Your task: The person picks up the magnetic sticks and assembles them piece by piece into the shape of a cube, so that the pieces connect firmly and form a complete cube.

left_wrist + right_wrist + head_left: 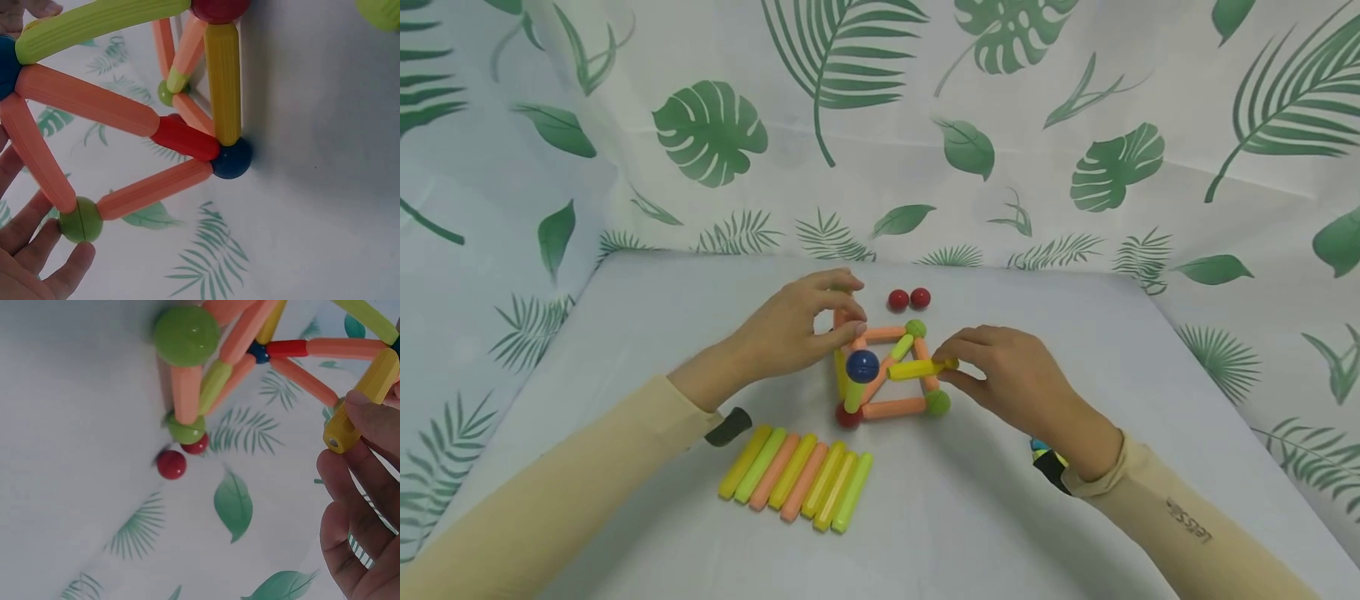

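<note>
A frame of rods and balls stands on the table, its blue ball (pixel 862 367) raised above a red ball (pixel 848 414). At its left side, the left hand (pixel 797 325) pinches a green ball (pixel 81 219) between thumb and fingers, clearest in the left wrist view. Orange rods (pixel 40 153) run from that ball to the rest of the frame. The right hand (pixel 1015 375) holds a yellow rod (pixel 912 369) by one end; in the right wrist view the thumb lies on this rod (pixel 374 381). Its far end is close to the raised blue ball; contact cannot be told.
Several yellow, green and orange rods (pixel 795 475) lie in a row at the front left of the white table (pixel 925 517). Two red balls (pixel 909 299) sit behind the frame. A leaf-patterned cloth (pixel 880 183) rises at the back.
</note>
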Action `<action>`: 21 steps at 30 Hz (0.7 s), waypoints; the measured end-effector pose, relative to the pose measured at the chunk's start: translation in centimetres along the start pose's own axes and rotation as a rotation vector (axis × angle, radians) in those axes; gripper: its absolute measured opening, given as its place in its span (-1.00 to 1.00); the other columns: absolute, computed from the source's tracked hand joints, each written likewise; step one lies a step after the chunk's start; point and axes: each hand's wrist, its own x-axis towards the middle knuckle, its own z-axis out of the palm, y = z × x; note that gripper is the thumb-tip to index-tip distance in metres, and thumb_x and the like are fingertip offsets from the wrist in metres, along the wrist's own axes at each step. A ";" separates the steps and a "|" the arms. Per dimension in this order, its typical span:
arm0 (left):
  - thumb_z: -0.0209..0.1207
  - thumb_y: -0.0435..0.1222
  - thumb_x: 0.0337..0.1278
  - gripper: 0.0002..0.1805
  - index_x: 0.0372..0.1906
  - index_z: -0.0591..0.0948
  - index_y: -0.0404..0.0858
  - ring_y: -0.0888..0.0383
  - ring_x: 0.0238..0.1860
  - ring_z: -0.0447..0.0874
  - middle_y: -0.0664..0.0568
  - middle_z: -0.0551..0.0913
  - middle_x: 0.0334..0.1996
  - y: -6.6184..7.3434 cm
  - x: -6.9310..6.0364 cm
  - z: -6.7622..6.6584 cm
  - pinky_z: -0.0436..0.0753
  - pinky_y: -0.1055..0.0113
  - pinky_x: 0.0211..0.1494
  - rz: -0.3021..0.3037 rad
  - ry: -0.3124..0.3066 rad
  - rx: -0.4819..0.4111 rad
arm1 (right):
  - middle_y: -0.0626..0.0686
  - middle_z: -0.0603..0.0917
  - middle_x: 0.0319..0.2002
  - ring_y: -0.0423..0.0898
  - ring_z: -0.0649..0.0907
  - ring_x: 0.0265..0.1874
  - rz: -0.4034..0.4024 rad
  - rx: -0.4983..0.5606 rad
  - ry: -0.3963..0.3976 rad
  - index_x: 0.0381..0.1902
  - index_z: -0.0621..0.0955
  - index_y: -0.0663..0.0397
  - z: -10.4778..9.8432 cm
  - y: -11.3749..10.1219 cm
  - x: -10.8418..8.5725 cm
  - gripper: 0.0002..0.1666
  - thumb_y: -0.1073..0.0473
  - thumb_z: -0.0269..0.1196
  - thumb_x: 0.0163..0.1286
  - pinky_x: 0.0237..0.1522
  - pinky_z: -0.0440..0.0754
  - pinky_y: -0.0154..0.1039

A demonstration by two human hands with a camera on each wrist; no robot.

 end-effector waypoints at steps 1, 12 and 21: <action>0.30 -0.15 0.34 -0.86 -0.15 0.77 -0.11 0.00 0.48 0.25 -0.02 0.52 0.31 0.0 0.0 0.0 0.37 0.01 0.41 -0.001 0.000 0.000 | -0.09 0.77 -0.24 -0.13 0.73 -0.26 0.001 0.001 0.006 -0.21 0.77 -0.03 0.0 -0.1 0.1 -0.70 0.13 0.60 0.08 -0.24 0.70 -0.15; 0.30 -0.15 0.34 -0.85 -0.15 0.77 -0.10 0.01 0.44 0.31 -0.01 0.51 0.32 0.1 0.1 0.1 0.45 0.05 0.34 0.017 0.006 0.015 | -0.08 0.76 -0.24 -0.13 0.73 -0.26 -0.016 0.014 0.054 -0.19 0.78 0.00 -0.4 -0.5 0.6 -0.69 0.16 0.60 0.09 -0.24 0.70 -0.17; 0.41 -0.02 0.16 -0.69 -0.18 0.81 -0.18 0.13 -0.24 0.57 0.06 0.66 -0.25 3.1 -0.3 1.0 0.49 0.16 -0.06 0.368 0.114 0.260 | -0.11 0.75 -0.25 -0.16 0.72 -0.28 -0.027 0.028 0.086 -0.21 0.77 -0.01 -0.2 -0.4 0.6 -0.69 0.15 0.61 0.07 -0.25 0.69 -0.19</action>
